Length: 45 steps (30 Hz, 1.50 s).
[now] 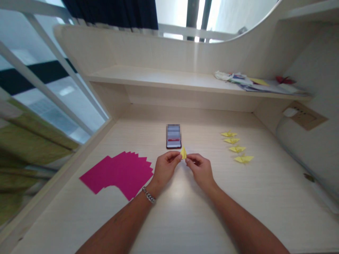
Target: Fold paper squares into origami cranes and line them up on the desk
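Between my hands, above the middle of the desk, is a small piece of folded yellow paper (183,153) with a pointed top. My left hand (167,165) pinches its left edge between thumb and finger. On the other side, my right hand (199,167) has thumb and finger closed at its lower right edge. Several yellow origami cranes (237,149) stand in a column to the right of my hands. Fanned out at the left, close to my left forearm, are several magenta paper sheets (127,171). A phone (173,137) with a lit screen lies just beyond my hands.
A shelf (159,78) runs across the back, with papers (262,85) piled at its right end. On the right wall a white plug (290,112) sits in a socket plate (308,115), its grey cable (288,151) running down. Bed rails (60,60) border the left side.
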### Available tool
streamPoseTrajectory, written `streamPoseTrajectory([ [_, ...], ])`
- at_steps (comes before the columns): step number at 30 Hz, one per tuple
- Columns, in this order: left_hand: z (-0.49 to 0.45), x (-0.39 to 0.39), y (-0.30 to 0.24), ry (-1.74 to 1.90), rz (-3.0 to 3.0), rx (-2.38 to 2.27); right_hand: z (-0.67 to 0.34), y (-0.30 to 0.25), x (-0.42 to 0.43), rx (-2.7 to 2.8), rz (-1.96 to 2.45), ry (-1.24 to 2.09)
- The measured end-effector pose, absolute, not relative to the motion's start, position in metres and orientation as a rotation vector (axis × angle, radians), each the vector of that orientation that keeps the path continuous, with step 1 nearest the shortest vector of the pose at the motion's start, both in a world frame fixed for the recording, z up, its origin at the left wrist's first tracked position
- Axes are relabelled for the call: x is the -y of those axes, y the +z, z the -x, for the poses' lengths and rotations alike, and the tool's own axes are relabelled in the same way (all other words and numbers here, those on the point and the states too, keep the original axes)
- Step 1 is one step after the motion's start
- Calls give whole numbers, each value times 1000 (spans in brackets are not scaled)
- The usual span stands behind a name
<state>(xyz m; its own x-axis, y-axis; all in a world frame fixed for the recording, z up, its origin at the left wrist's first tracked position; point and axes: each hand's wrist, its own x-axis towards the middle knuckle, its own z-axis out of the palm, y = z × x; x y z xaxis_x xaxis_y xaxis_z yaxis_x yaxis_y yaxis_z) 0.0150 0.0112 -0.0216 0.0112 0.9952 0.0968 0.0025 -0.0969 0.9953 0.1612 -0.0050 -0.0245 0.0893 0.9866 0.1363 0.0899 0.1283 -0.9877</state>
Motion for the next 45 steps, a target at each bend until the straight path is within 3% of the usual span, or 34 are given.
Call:
streamPoseTrajectory([
  [6, -16, -9, -22, 1259, -1316, -1105, -161, -26, 2, 1159, 1170, 1152],
  [29, -22, -9, -26, 1288, -1157, -1023, -158, -25, 1, 1027, 1192, 1212],
  [45, -24, 0, -23, 1193, -1287, -980, -168, -24, -3, 1238, 1207, 1287],
])
